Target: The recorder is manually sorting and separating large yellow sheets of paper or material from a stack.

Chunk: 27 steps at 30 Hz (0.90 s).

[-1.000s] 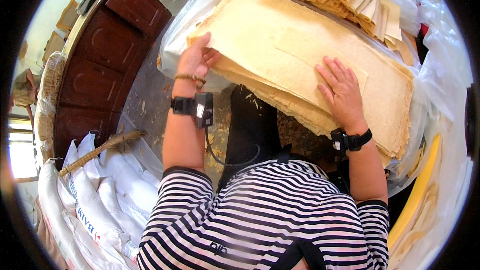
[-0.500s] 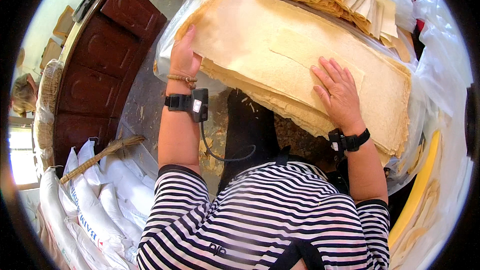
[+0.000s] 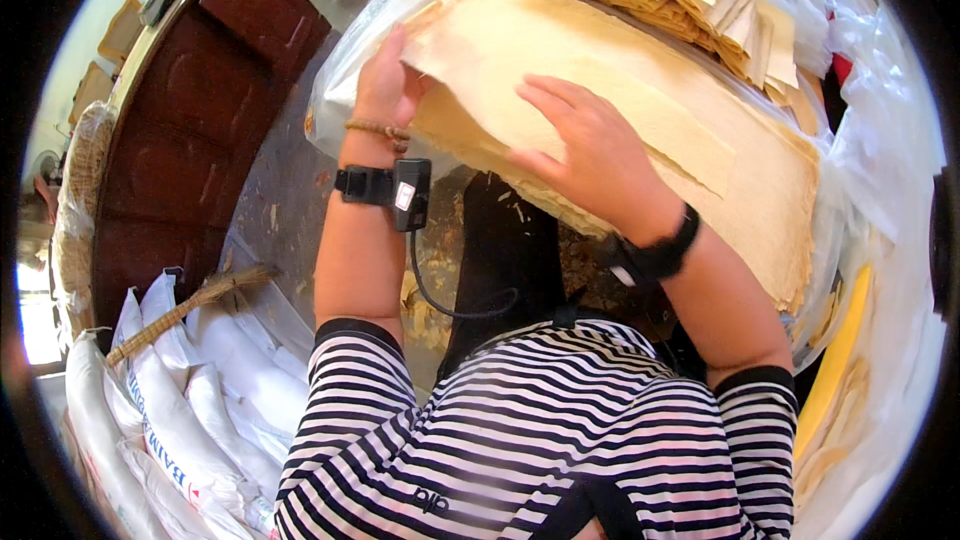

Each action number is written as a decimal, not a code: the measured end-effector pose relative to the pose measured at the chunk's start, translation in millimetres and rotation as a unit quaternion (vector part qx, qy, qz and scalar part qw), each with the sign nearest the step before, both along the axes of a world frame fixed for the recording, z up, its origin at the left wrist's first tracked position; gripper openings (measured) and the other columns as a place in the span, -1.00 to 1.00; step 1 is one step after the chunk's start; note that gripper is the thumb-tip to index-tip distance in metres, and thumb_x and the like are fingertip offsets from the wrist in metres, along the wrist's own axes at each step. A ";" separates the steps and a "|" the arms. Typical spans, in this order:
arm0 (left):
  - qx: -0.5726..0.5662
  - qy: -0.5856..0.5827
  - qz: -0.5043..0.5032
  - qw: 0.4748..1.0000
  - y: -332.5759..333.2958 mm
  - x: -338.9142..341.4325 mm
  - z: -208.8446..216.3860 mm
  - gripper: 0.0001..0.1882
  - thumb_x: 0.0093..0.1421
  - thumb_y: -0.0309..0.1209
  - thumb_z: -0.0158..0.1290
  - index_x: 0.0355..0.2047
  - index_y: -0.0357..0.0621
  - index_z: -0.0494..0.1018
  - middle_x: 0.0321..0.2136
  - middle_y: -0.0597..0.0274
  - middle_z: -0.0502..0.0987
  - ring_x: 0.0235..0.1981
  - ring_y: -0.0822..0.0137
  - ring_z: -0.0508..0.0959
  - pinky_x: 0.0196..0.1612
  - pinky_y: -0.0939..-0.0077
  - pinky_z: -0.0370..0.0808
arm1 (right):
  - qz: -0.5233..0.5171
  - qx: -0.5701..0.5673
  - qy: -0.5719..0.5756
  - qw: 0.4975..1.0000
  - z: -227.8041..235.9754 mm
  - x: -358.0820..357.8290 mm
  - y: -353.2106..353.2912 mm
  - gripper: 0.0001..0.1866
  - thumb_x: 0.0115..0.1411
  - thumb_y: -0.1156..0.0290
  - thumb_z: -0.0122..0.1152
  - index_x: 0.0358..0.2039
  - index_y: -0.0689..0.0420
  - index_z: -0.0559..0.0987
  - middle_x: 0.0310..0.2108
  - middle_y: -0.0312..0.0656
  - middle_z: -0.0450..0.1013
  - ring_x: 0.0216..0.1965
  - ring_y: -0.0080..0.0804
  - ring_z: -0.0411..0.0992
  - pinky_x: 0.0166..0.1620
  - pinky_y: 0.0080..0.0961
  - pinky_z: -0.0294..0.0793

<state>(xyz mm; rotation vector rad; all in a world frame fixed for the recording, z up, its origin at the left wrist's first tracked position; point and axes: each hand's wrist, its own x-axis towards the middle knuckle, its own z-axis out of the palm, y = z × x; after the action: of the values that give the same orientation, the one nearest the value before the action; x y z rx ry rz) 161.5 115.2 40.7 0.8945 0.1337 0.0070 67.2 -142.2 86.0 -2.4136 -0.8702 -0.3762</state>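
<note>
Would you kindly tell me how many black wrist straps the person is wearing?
2: the left strap, below the left hand and its beaded bracelet; the right strap, below the right hand. No others show.

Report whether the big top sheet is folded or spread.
Spread: the sheet stretches across the stack, edge raised at the left hand.

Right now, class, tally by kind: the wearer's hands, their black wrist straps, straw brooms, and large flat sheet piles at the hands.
Left hand and right hand: 2
Left strap and right strap: 2
Straw broom: 1
Sheet pile: 1
Total: 6
</note>
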 end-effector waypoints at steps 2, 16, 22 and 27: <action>0.011 0.005 0.014 1.000 -10.0 0.1 -2.4 -0.58 0.43 -0.20 -0.06 0.08 -0.30 0.40 -0.05 0.09 0.56 -0.04 0.18 0.58 0.02 0.22 0.55 | 0.009 0.014 -0.040 0.999 -11.5 22.0 32.8 -0.38 0.13 0.08 0.35 0.11 0.19 0.48 0.11 -0.03 0.46 0.13 -0.04 0.41 0.16 -0.25 0.41; 0.323 -0.038 -0.014 0.946 -16.5 -8.4 -35.6 -0.70 0.35 -0.39 0.01 0.00 -0.27 0.56 -0.22 0.30 0.62 -0.29 0.50 0.55 -0.17 0.62 0.51 | -0.149 0.240 0.310 0.908 -25.8 81.7 72.0 -0.65 0.26 0.17 0.13 -0.35 0.22 0.66 -0.64 -0.12 0.48 -0.53 -0.36 0.53 -0.40 -0.42 0.49; 0.432 -0.132 0.028 0.892 -20.3 -8.7 -37.6 -0.70 0.32 -0.35 0.07 0.00 -0.17 0.59 -0.28 0.37 0.60 -0.39 0.58 0.50 -0.27 0.66 0.49 | -0.103 0.409 0.401 0.813 -39.6 106.8 64.8 -0.61 0.28 0.10 0.24 -0.22 0.22 0.67 -0.45 -0.27 0.58 -0.47 -0.56 0.52 -0.40 -0.59 0.49; 0.377 -0.102 0.023 0.920 -23.8 -19.1 -30.2 -0.58 0.31 -0.27 0.13 0.09 -0.27 0.49 -0.23 0.29 0.61 -0.32 0.52 0.56 -0.21 0.65 0.51 | -0.065 0.420 0.436 0.794 -24.8 92.8 66.8 -0.67 0.31 0.16 0.26 -0.10 0.15 0.63 -0.30 -0.29 0.58 -0.33 -0.56 0.53 -0.28 -0.61 0.53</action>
<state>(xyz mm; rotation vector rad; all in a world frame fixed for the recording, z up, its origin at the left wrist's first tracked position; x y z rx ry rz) 142.5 91.4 10.5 1.6557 -0.0528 0.2078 160.0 -75.3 61.2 -1.5002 -0.0472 0.2788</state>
